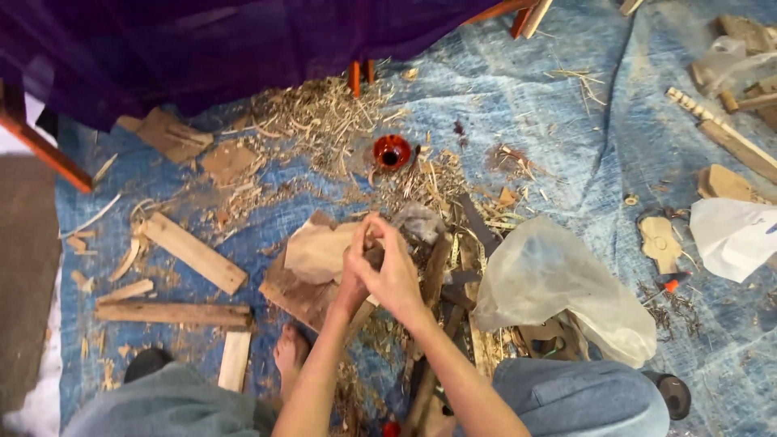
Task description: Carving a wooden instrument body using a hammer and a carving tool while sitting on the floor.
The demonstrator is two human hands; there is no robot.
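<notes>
Both my hands meet over the middle of a blue tarp (550, 113). My left hand (356, 271) and my right hand (396, 267) are clasped together around a small dark piece of wood (374, 257), mostly hidden by my fingers. Under them lies a folded sheet of brown sandpaper (317, 249) on a flat wooden board (295, 295). A grey crumpled cloth (419, 220) lies just beyond my right hand. My bare foot (290, 353) rests on the tarp below the board.
A small red cup (392, 152) stands among wood shavings (324, 113). Wooden planks (193, 252) lie at left, a clear plastic bag (558, 287) at right, white paper (732, 235) and carved wooden pieces (724, 133) far right. Purple cloth (227, 40) hangs above.
</notes>
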